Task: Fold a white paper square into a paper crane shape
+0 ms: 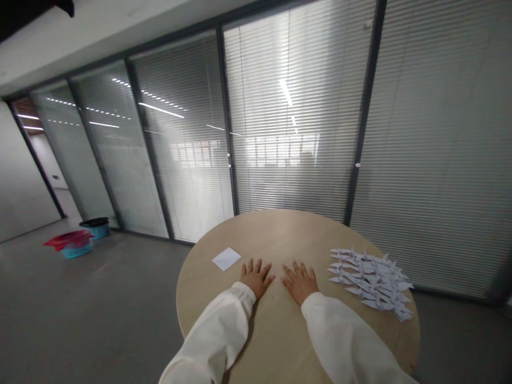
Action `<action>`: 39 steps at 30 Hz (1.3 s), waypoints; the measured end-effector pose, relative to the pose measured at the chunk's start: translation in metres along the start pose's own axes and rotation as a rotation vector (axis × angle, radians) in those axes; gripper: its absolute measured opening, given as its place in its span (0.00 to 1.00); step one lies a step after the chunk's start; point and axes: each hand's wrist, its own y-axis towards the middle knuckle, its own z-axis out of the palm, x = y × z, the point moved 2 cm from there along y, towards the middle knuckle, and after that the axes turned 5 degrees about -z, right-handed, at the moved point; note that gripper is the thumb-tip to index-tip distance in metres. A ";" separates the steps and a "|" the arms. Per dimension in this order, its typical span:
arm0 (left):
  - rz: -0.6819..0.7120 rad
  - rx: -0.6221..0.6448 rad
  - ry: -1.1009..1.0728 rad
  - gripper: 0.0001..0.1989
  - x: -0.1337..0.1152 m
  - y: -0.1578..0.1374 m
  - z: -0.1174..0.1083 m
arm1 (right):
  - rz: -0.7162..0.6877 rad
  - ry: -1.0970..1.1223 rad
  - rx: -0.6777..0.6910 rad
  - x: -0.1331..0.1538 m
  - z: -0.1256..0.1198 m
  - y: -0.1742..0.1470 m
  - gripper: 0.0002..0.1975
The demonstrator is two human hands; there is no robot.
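Note:
My left hand (256, 277) lies palm down on a round wooden table (280, 341), its fingers spread and nothing in it. A little to the right, my right hand (300, 281) rests flat in the same way, fingers apart and holding nothing. Bare tabletop shows between the two. Just beyond my left hand, to its left, is a flat white sheet of paper (226, 259), roughly square. Right of my right hand stand several folded white paper cranes (372, 280), grouped in close rows near the table's right edge.
Glass partition panels with blinds (296, 128) run behind the table's far edge. On the grey floor at the left are a blue basket with a red liner (72, 242) and another with a black liner (96, 226). A doorway (44, 154) opens at the far left.

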 end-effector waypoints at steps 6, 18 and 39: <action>0.011 -0.002 0.002 0.30 -0.001 -0.003 -0.003 | -0.004 -0.007 0.005 -0.001 0.003 0.001 0.25; 0.006 -0.013 0.015 0.30 -0.001 -0.004 -0.003 | 0.000 -0.016 0.014 0.000 0.003 0.000 0.25; -0.008 -0.010 -0.009 0.30 0.000 -0.005 -0.004 | -0.020 0.008 -0.046 -0.002 0.007 0.001 0.24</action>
